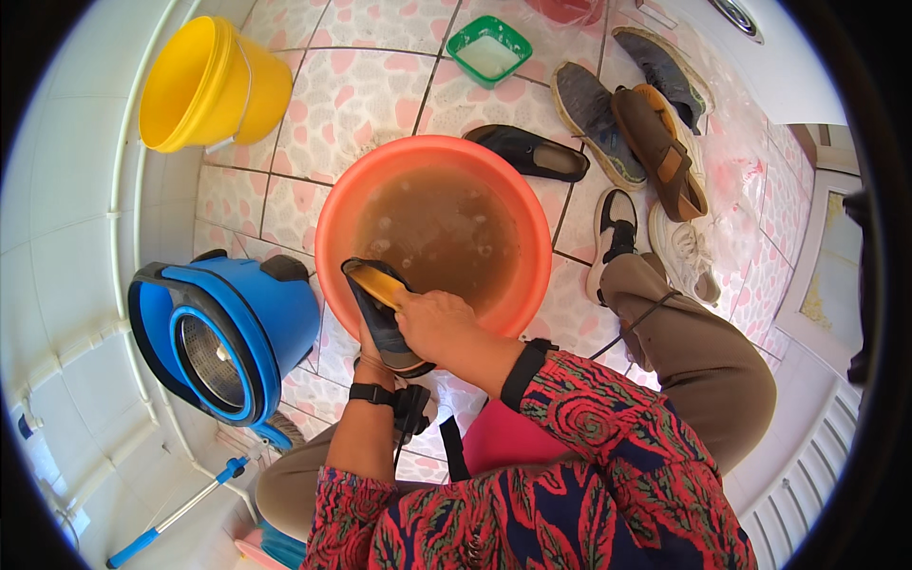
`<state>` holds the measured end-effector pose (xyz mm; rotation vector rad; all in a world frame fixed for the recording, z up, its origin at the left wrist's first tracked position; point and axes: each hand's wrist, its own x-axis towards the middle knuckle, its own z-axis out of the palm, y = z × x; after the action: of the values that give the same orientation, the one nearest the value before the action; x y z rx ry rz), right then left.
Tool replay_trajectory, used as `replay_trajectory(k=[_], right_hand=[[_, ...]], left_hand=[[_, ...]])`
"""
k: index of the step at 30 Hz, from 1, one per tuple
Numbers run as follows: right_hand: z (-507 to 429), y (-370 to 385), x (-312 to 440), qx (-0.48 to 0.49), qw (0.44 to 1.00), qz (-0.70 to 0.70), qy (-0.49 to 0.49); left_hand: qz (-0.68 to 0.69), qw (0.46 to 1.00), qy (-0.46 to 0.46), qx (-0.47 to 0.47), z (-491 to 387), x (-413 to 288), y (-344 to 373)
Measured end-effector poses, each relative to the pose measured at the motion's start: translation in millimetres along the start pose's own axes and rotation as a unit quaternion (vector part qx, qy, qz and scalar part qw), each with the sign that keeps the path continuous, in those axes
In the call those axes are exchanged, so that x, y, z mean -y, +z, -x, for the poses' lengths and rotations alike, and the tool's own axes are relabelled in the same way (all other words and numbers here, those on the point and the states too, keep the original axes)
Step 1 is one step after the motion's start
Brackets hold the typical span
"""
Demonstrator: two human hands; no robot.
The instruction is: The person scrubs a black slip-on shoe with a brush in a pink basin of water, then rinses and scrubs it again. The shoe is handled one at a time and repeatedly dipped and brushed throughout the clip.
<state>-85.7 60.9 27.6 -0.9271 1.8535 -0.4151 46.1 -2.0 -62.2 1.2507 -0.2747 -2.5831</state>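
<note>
A black slip-on shoe (388, 331) is tilted over the near left rim of an orange plastic basin (538, 235). My left hand (368, 349) supports it from below and behind, mostly hidden by the shoe. Across its opening, my right hand (436, 326) grips the shoe with curled fingers. Those fingertips touch a yellow-tan piece (377, 283) inside, which looks like the insole; its lower end is hidden under my hand. Murky brown water (442, 228) with a few bubbles fills the basin. A second black slip-on shoe (531, 151) lies against the far right rim.
A yellow bucket (267, 96) lies tipped at the far left, above a blue mop bucket (285, 320) with a metal spinner basket. Beyond the basin sits a green tub (491, 32) of white powder. Brown shoes (652, 153), grey shoes (584, 107) and white sneakers (677, 246) crowd the right.
</note>
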Motion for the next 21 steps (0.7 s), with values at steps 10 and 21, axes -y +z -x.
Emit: replay_trajectory(k=[10,21], right_hand=[[38.1,-2.0,-2.4,0.042,0.998,-0.025,-0.041],[34.4,-9.9,-8.8,0.057,0.998,-0.010,0.002]], left_hand=[[-0.050,0.998,0.005,0.025,2.3,-7.8,-14.2],[-0.031,0.997,0.058,-0.036,5.5,-11.5,-22.4]])
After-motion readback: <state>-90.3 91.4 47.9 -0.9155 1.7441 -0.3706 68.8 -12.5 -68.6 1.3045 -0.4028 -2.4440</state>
